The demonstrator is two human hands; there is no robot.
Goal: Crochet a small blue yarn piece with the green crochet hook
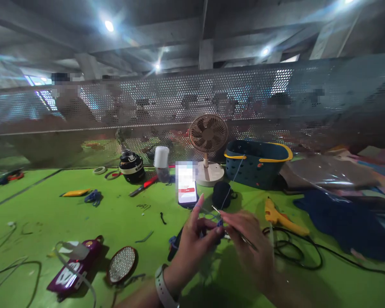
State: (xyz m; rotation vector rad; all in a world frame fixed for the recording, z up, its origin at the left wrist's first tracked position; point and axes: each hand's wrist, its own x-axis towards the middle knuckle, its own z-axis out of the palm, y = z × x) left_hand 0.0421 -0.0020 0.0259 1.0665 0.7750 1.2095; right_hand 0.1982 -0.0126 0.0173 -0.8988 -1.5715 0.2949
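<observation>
My left hand (192,239), with a watch on the wrist, pinches a small blue crochet piece (220,223) between thumb and fingers, its index finger raised. Light yarn (226,196) comes down from the blue basket (248,171) with yellow handles to the hands. In my right hand (252,241) is a thin metal crochet hook (215,209), its tip at the piece and its shaft showing below the fingers. The finest stitches are too small to make out. Just beyond the hands sit a dark round ball (221,194) and a lit phone (186,194) propped up.
Behind the phone stands a fan (208,133). A yellow glue gun (284,218) with a coiled black cord lies right, near dark blue fabric (343,224). On the left are a purple pouch (78,267), a round studded object (122,265) and a red-handled cutter (149,184).
</observation>
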